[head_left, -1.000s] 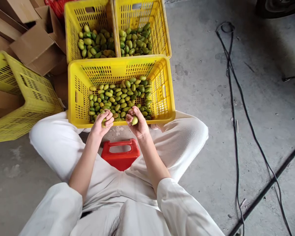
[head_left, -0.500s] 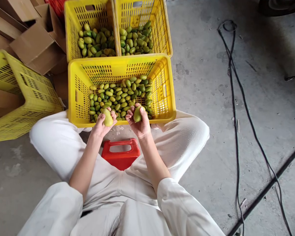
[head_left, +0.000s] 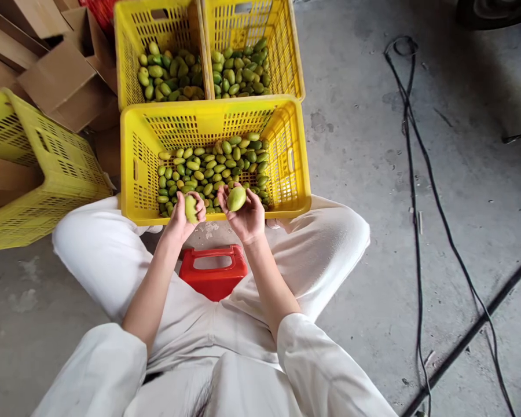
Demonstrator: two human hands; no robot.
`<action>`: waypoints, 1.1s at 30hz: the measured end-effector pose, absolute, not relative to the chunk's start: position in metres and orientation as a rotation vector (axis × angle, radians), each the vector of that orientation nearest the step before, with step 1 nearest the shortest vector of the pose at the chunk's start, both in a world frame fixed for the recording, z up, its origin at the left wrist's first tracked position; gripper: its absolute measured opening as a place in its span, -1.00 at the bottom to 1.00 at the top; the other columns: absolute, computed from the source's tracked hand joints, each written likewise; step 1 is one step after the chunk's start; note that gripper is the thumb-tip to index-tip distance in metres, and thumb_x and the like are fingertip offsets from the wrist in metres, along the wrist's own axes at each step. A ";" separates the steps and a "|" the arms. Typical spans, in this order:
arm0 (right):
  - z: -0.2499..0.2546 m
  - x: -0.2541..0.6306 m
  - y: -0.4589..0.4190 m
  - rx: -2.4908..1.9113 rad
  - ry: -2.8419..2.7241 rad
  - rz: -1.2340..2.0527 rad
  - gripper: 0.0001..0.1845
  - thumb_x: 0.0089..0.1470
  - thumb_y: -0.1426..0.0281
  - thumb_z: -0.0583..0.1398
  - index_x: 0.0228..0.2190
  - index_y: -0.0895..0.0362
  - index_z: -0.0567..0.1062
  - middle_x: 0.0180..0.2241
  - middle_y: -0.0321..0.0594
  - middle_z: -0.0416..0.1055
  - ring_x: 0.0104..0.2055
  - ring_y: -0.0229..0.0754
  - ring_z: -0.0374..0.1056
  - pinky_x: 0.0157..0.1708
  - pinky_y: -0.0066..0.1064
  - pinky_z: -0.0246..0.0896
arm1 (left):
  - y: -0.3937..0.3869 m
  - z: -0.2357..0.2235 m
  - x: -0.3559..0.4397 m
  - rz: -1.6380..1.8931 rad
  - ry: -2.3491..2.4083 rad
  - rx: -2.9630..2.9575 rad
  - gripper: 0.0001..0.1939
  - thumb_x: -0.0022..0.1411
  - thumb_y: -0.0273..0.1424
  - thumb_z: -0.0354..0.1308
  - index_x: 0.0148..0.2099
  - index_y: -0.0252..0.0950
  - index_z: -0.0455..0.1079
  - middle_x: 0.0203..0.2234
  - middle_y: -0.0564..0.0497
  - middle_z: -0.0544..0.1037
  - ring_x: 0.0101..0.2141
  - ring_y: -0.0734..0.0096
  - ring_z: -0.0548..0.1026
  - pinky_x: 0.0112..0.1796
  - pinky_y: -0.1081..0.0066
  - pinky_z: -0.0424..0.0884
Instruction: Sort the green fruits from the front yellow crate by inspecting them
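My left hand point(head_left: 179, 223) is closed round a yellow-green mango point(head_left: 191, 208), its fingers wrapped over the far side. In my right hand point(head_left: 250, 222) lies a second green mango point(head_left: 237, 198), cradled on the fingers with the thumb at its side. Both hands hover over the near rim of a yellow slotted crate point(head_left: 223, 116), in front of my crossed legs. Many green and yellowish mangoes point(head_left: 208, 174) cover the floor of that crate. The ones right below my hands are partly hidden.
Behind stand two more yellow crates, a left one point(head_left: 128, 58) and a right one point(head_left: 286, 52), both holding mangoes. A tilted yellow crate point(head_left: 65, 156) and cardboard boxes point(head_left: 65, 81) lie left. A red plastic stool point(head_left: 212, 284) is between my legs. Black cables point(head_left: 419, 289) cross the floor right.
My right hand has turned palm up and shifted slightly left, so its mango now lies on the fingers. My left hand has rotated, its fingers now covering more of its mango.
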State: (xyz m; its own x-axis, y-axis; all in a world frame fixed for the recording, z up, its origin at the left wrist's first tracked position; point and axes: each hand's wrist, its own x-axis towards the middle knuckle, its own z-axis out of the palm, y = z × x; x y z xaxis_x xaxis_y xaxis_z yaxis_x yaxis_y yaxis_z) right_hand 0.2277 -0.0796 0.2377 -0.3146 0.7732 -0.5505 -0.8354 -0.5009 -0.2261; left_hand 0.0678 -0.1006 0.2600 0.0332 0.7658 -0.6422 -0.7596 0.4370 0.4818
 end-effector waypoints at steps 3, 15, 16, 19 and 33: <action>0.239 0.224 -0.079 -0.800 0.117 1.985 -0.83 0.32 0.27 0.24 -0.33 0.06 0.53 -0.34 -0.25 0.58 -0.20 -0.17 0.58 -0.15 -0.30 0.63 | -0.101 0.261 0.067 1.187 0.976 -0.014 -0.60 0.55 -0.18 -0.05 -0.27 -0.27 0.42 -0.42 -0.03 0.51 -0.42 0.41 0.53 -0.35 0.41 0.54; 0.235 0.227 -0.075 -0.836 0.240 2.022 -0.72 0.21 0.52 0.32 -0.46 0.08 0.38 -0.55 -0.47 0.34 -0.60 -0.47 0.24 -0.63 -0.73 0.24 | -0.107 0.245 0.067 1.284 0.946 0.025 -0.70 0.17 -0.49 0.38 -0.32 -0.22 0.26 -0.50 0.18 0.38 -0.44 0.58 0.49 -0.38 0.58 0.41; 0.235 0.225 -0.075 -0.851 0.239 2.027 -0.69 0.21 0.51 0.34 -0.49 0.08 0.36 -0.58 -0.48 0.30 -0.62 -0.47 0.20 -0.66 -0.72 0.21 | -0.107 0.245 0.067 1.283 0.958 0.027 -0.72 0.17 -0.51 0.37 -0.29 -0.22 0.28 -0.50 0.18 0.39 -0.42 0.57 0.51 -0.34 0.57 0.45; 0.237 0.223 -0.076 -0.874 0.237 2.023 -0.64 0.24 0.45 0.36 -0.52 0.08 0.35 -0.61 -0.49 0.27 -0.64 -0.46 0.16 -0.69 -0.71 0.17 | -0.107 0.247 0.069 1.218 1.000 0.061 -0.75 0.17 -0.52 0.38 -0.27 -0.22 0.34 -0.50 0.18 0.44 -0.45 0.55 0.52 -0.40 0.55 0.44; 0.236 0.229 -0.077 -0.948 0.158 1.951 -0.51 0.24 0.07 0.29 -0.56 0.04 0.28 -0.65 -0.41 0.28 -0.65 -0.33 0.19 -0.68 -0.54 0.21 | -0.104 0.255 0.073 1.182 1.049 0.085 -0.56 0.39 -0.19 0.28 -0.45 -0.25 0.24 -0.66 0.17 0.28 -0.67 0.60 0.29 -0.62 0.58 0.22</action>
State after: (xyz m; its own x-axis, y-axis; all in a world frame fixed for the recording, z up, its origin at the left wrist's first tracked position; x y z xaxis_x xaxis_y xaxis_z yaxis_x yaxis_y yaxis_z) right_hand 0.2289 -0.0772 0.2358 -0.2698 0.6888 -0.6728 -0.7883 -0.5593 -0.2565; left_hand 0.0734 -0.1045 0.2545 -0.0086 0.7831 -0.6219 -0.7107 0.4327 0.5547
